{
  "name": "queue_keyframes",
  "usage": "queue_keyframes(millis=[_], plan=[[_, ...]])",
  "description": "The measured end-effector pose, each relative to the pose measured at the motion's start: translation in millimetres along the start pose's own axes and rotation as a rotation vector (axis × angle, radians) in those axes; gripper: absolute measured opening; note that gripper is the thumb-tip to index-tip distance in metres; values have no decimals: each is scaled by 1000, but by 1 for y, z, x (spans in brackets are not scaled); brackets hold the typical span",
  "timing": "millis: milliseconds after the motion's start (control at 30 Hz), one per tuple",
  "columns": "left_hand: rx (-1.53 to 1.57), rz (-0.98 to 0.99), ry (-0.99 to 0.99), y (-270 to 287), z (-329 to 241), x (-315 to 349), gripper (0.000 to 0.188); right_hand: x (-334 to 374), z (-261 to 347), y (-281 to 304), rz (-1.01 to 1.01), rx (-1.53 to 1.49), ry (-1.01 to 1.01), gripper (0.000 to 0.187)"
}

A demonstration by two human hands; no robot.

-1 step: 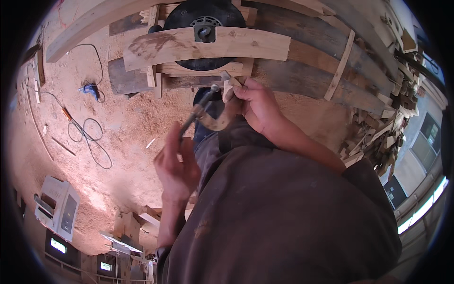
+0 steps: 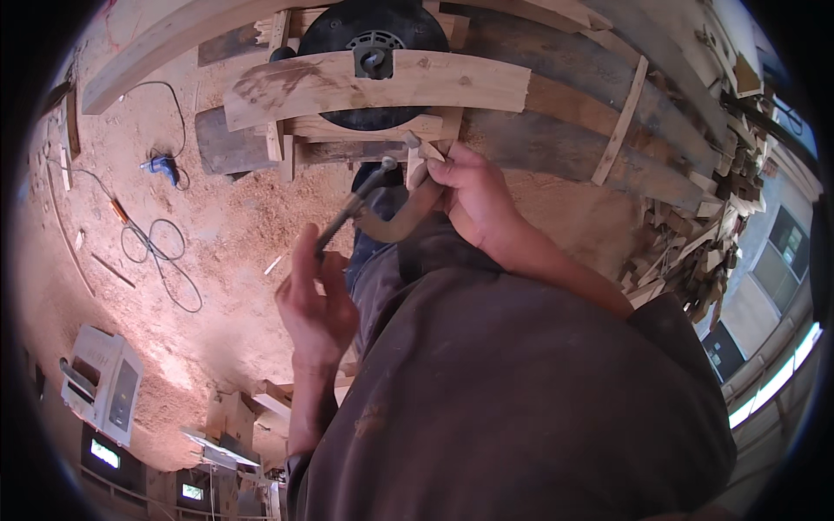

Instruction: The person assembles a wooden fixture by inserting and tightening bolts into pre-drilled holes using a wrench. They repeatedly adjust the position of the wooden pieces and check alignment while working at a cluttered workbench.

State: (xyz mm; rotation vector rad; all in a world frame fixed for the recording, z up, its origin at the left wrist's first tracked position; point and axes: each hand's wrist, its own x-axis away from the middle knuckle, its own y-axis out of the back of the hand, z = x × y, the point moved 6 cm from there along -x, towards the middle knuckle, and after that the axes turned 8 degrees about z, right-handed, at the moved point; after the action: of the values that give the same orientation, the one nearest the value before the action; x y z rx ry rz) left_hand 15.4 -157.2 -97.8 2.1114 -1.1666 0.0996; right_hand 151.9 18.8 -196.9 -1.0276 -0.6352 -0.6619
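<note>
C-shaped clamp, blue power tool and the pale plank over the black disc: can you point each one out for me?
C-shaped clamp [image 2: 395, 229], head view: on its curved frame.
Blue power tool [image 2: 160, 165], head view: on its body.
Pale plank [image 2: 378, 95], head view: on its face, near mid-length.

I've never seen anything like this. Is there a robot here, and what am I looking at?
No robot: these are a person's bare hands, seen from above by a camera worn on the head. Its very wide lens bends straight edges.

The right hand holds what looks like a C-shaped clamp, with a small pale piece of wood by its fingers. The left hand is at the lower end of the clamp's dark rod; its exact grip is hard to see.

Beyond them, a pale plank lies across a round black object. A blue power tool lies on the dusty ground at left.
</note>
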Motion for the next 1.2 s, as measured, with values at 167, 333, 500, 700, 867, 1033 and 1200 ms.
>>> queue_keyframes(millis=[167,333,500,700,867,1033,1200], plan=[[247,-8,202,-9,40,-5,42,16,21,-28,-31,219,122,21],[674,29,342,-55,92,-23,48,17,38,-57,-34,498,269,20],[914,144,412,-89,98,-48,42,6,40,-78,-108,779,396,21],[1084,171,390,-120,106,-75,43,-3,48,-96,-158,1022,512,20],[1121,218,364,-130,110,-87,40,-12,44,-94,-158,1058,566,18],[959,338,305,-135,112,-89,32,-10,42,-101,-177,1174,543,16],[335,-115,-58,-107,111,-101,43,-6,40,-92,-267,1181,533,14]])
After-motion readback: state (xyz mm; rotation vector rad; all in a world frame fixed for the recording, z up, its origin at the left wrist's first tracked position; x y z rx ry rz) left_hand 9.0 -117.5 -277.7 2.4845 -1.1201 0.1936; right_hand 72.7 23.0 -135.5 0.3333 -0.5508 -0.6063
